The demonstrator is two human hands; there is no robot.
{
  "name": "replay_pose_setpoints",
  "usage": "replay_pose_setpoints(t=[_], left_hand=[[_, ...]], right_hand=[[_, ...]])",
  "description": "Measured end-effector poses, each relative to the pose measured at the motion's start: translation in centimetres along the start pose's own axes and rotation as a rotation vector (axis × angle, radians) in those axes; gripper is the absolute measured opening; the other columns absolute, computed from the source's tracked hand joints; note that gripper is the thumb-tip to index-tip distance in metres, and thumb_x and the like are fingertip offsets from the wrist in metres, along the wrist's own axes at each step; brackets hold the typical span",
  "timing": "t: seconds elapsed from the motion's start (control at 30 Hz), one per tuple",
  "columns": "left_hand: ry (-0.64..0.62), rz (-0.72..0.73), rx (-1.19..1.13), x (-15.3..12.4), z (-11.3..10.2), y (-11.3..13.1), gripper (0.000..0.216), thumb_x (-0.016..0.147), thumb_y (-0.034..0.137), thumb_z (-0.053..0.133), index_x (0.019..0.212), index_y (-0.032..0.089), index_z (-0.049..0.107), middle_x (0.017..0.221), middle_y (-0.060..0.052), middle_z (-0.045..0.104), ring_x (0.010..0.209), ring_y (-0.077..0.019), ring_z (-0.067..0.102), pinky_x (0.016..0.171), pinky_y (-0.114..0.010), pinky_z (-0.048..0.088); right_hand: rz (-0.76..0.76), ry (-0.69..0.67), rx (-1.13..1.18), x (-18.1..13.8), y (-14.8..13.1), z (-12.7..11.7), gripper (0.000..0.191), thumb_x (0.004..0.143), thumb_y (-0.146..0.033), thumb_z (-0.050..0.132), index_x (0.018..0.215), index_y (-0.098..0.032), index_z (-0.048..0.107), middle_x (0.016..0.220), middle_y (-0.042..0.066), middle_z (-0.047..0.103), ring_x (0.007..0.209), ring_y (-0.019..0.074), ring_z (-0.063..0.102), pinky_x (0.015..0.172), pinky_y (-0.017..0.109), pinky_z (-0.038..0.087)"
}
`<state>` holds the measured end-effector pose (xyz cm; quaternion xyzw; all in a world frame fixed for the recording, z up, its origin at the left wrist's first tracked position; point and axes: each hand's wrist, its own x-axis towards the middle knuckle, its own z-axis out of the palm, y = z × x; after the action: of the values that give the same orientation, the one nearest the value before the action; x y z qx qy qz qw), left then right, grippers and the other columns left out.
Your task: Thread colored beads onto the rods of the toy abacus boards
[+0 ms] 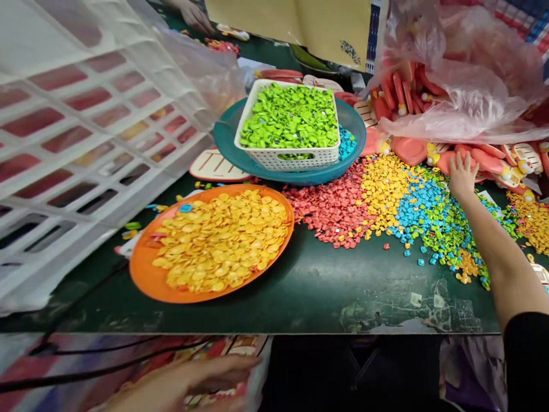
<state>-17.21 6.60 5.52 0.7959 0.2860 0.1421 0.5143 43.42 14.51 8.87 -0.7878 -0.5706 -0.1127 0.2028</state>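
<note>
My right hand [463, 176] reaches out at the right, fingers spread over a heap of red plastic pieces [489, 161] with small yellow-and-white figures on them. It touches the heap, and no piece is visibly gripped. Low at the left, my left hand [201, 382] is below the table edge, somewhat blurred, with its fingers stretched out. Near its fingertips are red and cream pieces [242, 390], partly hidden by the hand. Under my right forearm lie loose green pieces [450, 232] mixed with blue ones [414, 200].
An orange plate [141, 269] holds yellow discs. Behind it, a white basket [295, 159] of green pieces sits in a blue bowl [227, 129]. Red pieces [334, 209] lie loose alongside. A white crate [107, 114] stands left; a plastic bag [472, 97] lies right. Another person's hand [195, 14] shows at the back.
</note>
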Motion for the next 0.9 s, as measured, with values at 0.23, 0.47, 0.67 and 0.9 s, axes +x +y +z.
replay_pose_setpoints(t=[0.23, 0.47, 0.67, 0.9], left_hand=[[0.101, -0.070, -0.276, 8.5, 9.6, 5.0, 0.043, 0.091, 0.043, 0.061, 0.133, 0.036, 0.061, 0.125, -0.004, 0.070, 0.112, -0.0270, 0.069, 0.095, -0.046, 0.058], [0.496, -0.023, -0.511, 10.8, 15.8, 5.2, 0.093, 0.088, 0.050, 0.065, 0.158, 0.026, 0.007, 0.143, -0.018, 0.054, 0.121, -0.0295, 0.063, 0.098, -0.045, 0.056], [0.673, -0.134, -0.060, 9.5, 17.0, 2.9, 0.082, 0.092, 0.037, 0.063, 0.156, 0.020, 0.015, 0.153, -0.022, 0.037, 0.137, -0.0312, 0.048, 0.107, -0.047, 0.048], [0.505, 0.136, 0.303, 9.4, 16.2, 3.6, 0.066, 0.096, 0.036, 0.056, 0.154, 0.022, 0.028, 0.161, -0.017, 0.028, 0.153, -0.0328, 0.017, 0.120, -0.059, 0.024]], right_hand=[[-0.006, 0.169, 0.208, -7.0, -3.6, -3.8, 0.036, 0.090, -0.022, 0.058, 0.123, -0.009, 0.060, 0.120, 0.021, 0.066, 0.110, 0.0272, 0.062, 0.102, 0.047, 0.042], [-0.071, -0.466, 0.822, -22.8, -14.6, -3.9, 0.030, 0.094, -0.040, 0.058, 0.118, -0.024, 0.064, 0.104, 0.007, 0.071, 0.089, 0.0213, 0.069, 0.072, 0.032, 0.058], [-0.050, -0.307, 0.414, -19.5, -16.3, 1.4, 0.018, 0.090, -0.025, 0.056, 0.089, -0.019, 0.073, 0.090, 0.011, 0.067, 0.083, 0.0245, 0.065, 0.076, 0.039, 0.054], [-0.005, -0.310, 0.729, -22.7, -15.2, -0.2, 0.021, 0.091, -0.037, 0.061, 0.098, -0.023, 0.075, 0.094, 0.007, 0.072, 0.081, 0.0202, 0.066, 0.074, 0.036, 0.056]])
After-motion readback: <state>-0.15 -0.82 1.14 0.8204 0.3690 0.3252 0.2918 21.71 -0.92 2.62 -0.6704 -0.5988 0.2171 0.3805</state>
